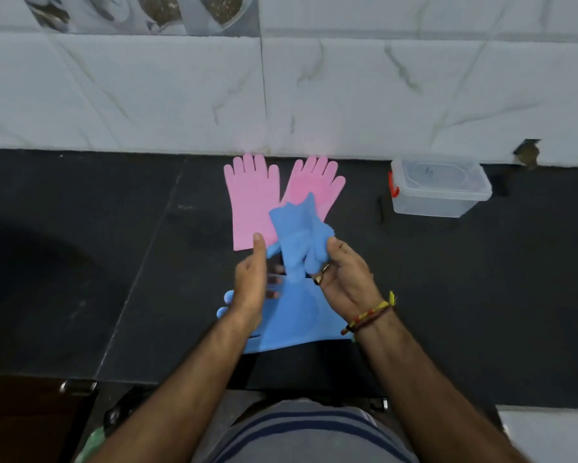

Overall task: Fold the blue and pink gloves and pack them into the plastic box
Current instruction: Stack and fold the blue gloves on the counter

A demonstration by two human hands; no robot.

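Two pink gloves lie flat side by side near the wall, the left pink glove (252, 202) and the right pink glove (316, 185). My right hand (346, 274) holds a crumpled blue glove (299, 238) lifted above the counter, its cuff pointing up and fingers hanging down. My left hand (250, 279) is beside it with thumb up and blurred fingers spread, touching the glove's lower left edge. A second blue glove (294, 319) lies flat on the counter under both hands, its fingers sticking out to the left. The clear plastic box (439, 188) stands at the right by the wall.
The counter (114, 262) is black stone with a seam running diagonally at left. A white marble-tiled wall (347, 95) rises behind. The plastic box has its lid on, with a red latch (393, 185) on its left end. The counter's front edge is near my torso.
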